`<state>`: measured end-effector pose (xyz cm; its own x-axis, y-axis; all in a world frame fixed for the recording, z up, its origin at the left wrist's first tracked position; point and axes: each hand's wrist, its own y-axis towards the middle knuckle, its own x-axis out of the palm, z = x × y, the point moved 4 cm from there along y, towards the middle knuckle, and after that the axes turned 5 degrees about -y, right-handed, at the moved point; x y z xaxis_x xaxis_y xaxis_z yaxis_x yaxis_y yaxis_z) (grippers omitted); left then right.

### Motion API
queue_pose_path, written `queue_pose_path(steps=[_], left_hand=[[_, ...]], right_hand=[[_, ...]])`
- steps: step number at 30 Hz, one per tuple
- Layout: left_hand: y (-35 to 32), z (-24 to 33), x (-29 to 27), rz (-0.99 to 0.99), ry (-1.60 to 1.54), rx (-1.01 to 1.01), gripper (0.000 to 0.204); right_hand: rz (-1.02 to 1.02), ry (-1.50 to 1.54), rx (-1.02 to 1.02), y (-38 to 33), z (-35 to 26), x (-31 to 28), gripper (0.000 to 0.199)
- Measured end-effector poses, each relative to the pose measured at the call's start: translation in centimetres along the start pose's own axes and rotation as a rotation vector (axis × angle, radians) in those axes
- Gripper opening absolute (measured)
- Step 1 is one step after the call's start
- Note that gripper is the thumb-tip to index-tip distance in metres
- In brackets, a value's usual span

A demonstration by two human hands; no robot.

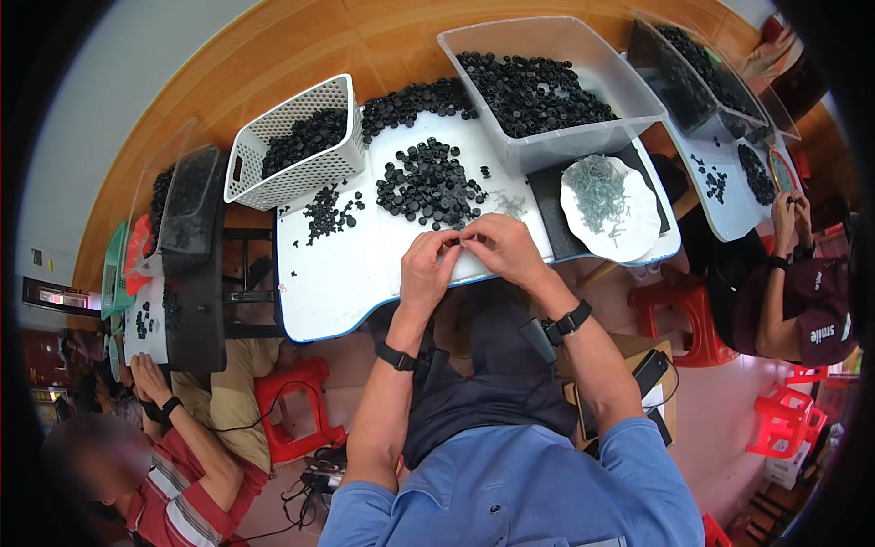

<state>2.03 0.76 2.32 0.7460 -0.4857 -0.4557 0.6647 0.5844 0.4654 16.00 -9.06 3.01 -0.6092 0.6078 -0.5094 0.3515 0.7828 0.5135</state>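
- Thumb and index finger of the left hand (421,264) are pinched nearly shut on a small dark piece (455,242); the other fingers curl in behind.
- The right hand (509,248) meets it from the other side, thumb and index tips drawn together against the piece; whether they grip it too cannot be told.
- The piece sits between both sets of fingertips, above the near part of the white table (339,284). It is mostly covered, so its long axis and the way it points cannot be made out.
- Just beyond the hands lies a loose heap of round black caps (428,182), facing various ways.
- Left of that heap are smaller black parts (324,215), and past them a white perforated basket (305,180) of black pieces.
- Beyond the hands to the right stands a clear bin (583,143), part-filled with black pieces.
- Right of the right hand, a scalloped white plate (643,217) on a black board (549,202) bears thin grey-green slivers (597,191), their long axes pointing many ways.
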Motion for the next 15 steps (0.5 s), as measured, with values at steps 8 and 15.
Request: queue_pose_path(steps=[8, 15], left_hand=[[-0.19, -0.47, 0.0, 0.03, -0.053, -0.085, 0.022], [-0.12, -0.4, 0.09, 0.012, -0.023, -0.06, 0.019]], right_hand=[[-0.146, 0.219, 0.351, 0.24, 1.38, 0.36, 0.01], [-0.146, 0.123, 0.293, 0.41, 1.23, 0.48, 0.015]])
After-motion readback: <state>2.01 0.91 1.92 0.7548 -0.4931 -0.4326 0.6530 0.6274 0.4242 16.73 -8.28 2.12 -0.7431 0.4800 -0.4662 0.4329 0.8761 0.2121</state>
